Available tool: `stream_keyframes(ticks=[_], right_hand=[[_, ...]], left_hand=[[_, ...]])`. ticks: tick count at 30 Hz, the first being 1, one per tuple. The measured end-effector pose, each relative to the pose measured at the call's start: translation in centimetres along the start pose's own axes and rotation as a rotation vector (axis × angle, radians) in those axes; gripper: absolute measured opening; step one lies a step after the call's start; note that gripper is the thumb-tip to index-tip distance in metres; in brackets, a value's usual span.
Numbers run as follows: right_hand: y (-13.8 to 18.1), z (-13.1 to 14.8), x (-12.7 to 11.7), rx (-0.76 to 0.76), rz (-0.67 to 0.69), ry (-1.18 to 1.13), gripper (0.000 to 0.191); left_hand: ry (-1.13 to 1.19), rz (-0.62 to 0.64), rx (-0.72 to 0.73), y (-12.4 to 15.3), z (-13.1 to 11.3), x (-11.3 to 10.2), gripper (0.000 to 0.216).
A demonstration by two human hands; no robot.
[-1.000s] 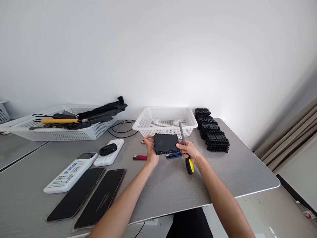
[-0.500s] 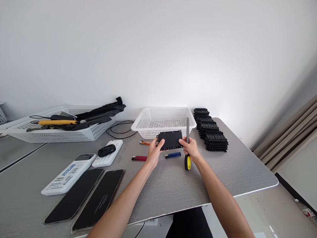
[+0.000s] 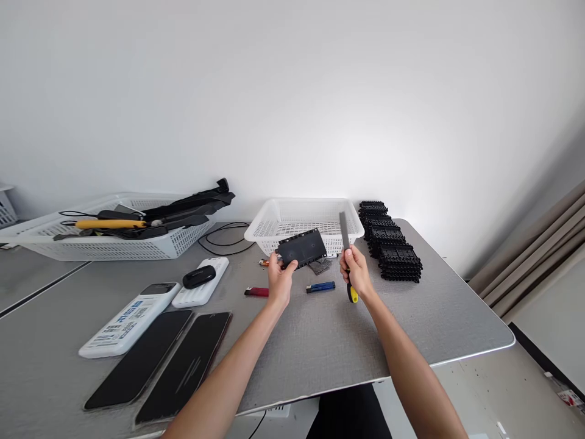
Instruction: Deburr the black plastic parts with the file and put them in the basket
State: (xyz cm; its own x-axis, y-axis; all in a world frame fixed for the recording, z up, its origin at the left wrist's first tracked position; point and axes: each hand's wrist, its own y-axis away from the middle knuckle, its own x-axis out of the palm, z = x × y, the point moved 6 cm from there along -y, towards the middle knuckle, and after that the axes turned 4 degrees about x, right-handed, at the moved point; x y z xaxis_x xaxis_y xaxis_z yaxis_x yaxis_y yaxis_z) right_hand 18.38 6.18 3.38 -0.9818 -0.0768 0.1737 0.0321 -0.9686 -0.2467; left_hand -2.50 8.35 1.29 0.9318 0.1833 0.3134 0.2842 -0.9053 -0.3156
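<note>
My left hand (image 3: 280,280) is closed on one end of a flat black plastic plate (image 3: 302,247) with notched edges. The plate is tilted, its right end higher, in front of the white basket. In my right hand (image 3: 354,268) is a flat file (image 3: 344,230), its grey blade pointing up and its black-and-yellow handle (image 3: 353,294) showing below the fist. File and plate are apart. On the table below the plate lie a blue lighter (image 3: 320,286), a red lighter (image 3: 256,292) and an orange lighter (image 3: 264,263), partly hidden.
Stacks of similar black plates (image 3: 400,263) stand on the right. Behind my hands is a white basket (image 3: 260,228); a larger basket (image 3: 155,249) with tools is left. Two phones (image 3: 185,369), power banks (image 3: 128,320) and a black cable (image 3: 223,252) lie on the table.
My right hand has let go of the plate and moved right with the file. The plate, now in my left hand alone, has moved left and tilted.
</note>
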Motion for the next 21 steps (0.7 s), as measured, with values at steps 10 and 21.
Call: stream_keyframes(ticks=[10,21], right_hand=[[1.2,0.8,2.3,-0.1,0.171,0.665,0.052],[0.9,0.2,1.2,-0.019,-0.029,1.029,0.056]], left_hand=[[0.158,0.012,0.019,-0.1,-0.5,0.3,0.043],[0.201,0.166,-0.025,1.0,-1.5,1.5,0.054]])
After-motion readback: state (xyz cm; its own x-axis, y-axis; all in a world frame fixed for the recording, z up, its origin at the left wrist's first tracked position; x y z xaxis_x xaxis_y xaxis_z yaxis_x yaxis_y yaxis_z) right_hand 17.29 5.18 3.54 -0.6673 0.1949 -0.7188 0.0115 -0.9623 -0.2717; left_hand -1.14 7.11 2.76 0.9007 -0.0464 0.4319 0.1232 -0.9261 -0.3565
